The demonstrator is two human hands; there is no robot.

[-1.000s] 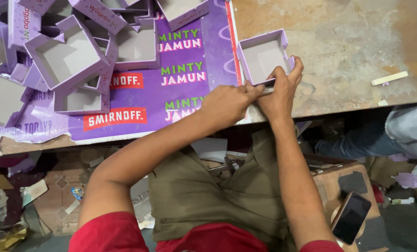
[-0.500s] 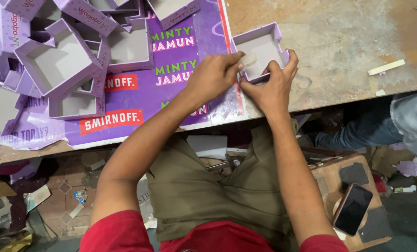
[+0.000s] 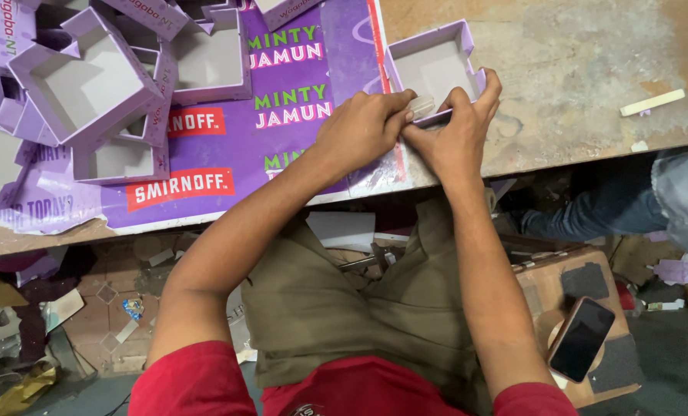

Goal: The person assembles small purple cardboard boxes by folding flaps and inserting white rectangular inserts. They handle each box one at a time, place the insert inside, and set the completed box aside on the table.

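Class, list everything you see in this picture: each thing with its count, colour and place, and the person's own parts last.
Tray: one, lilac outside and grey inside, at the table's near edge, under both hands.
Finished trays: a heap, too jumbled to count, lilac, far left of the table.
Printed sheet: one, purple with a red edge, under the heap.
Table: one, bare grey-brown, worn.
Strip: one, cream, on the table at right.
Phone: one, black, on a brown box by the right knee.
Another person's leg: blue jeans, under the table at right.
Left hand: pressing the tray's near wall.
Right hand: gripping the tray's near wall.
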